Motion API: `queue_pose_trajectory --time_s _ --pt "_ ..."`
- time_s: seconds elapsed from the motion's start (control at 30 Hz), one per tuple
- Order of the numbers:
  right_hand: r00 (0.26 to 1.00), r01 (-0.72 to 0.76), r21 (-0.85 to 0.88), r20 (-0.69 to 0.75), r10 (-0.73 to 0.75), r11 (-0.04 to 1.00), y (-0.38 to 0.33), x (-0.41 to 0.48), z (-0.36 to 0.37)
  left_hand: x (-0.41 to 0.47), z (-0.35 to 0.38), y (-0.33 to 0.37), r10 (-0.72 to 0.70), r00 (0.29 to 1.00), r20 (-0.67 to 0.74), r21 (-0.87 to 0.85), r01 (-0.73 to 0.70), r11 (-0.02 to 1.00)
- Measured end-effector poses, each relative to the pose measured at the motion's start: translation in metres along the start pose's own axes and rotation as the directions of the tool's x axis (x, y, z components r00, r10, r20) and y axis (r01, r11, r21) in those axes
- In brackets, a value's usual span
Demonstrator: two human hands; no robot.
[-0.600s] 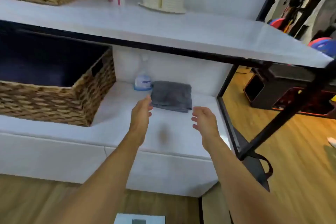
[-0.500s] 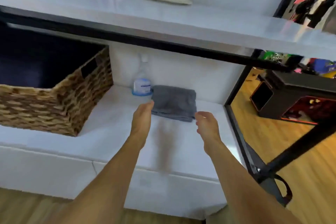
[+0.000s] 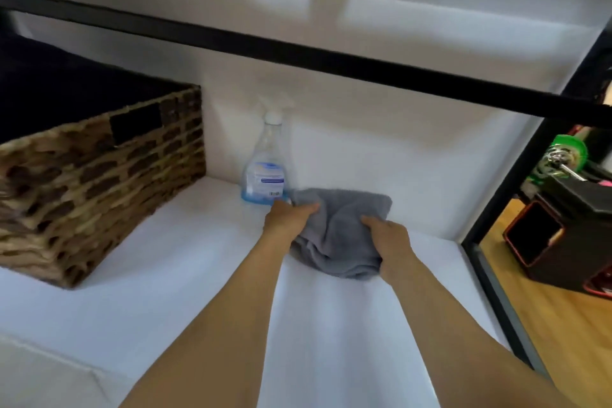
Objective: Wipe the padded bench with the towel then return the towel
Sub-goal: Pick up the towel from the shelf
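A grey towel lies bunched near the back of the white padded bench, close to the wall. My left hand grips the towel's left edge, thumb over the cloth. At the towel's right side, my right hand holds it with curled fingers. Both forearms reach in under the black shelf bar. The towel's front edge is crumpled and hangs in folds between my hands.
A clear spray bottle with a blue label stands just left of the towel against the wall. A wicker basket sits on the bench at left. A black shelf bar crosses overhead; a black frame post and a dark box lie to the right.
Both hands reached forward from open in front of the folded towel and took hold of it; the towel is now crumpled. The view has moved closer and lower, under the shelf.
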State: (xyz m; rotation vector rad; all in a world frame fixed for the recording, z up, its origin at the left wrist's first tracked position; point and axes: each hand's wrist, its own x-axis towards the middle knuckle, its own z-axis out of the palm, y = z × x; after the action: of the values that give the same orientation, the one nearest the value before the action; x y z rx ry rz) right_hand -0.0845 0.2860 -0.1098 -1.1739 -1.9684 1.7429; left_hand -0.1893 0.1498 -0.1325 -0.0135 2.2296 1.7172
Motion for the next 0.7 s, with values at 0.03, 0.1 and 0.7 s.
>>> queue_pose_trajectory --time_s 0.03,0.1,0.7 --pt "1.000 0.014 0.048 0.013 -0.014 0.999 -0.001 -0.014 -0.004 -0.010 -0.003 0.001 0.005 1.000 -0.005 -0.037 -0.006 0.999" --pt "0.999 0.008 0.150 0.042 -0.014 0.989 -0.006 -0.051 -0.015 -0.041 -0.017 0.004 0.014 1.000 0.011 -0.113 -0.013 0.994" --pt "0.996 0.061 0.422 0.028 -0.080 0.905 -0.108 -0.566 -0.213 -0.548 -0.199 0.161 0.215 0.973 0.088 -0.329 -0.175 0.928"
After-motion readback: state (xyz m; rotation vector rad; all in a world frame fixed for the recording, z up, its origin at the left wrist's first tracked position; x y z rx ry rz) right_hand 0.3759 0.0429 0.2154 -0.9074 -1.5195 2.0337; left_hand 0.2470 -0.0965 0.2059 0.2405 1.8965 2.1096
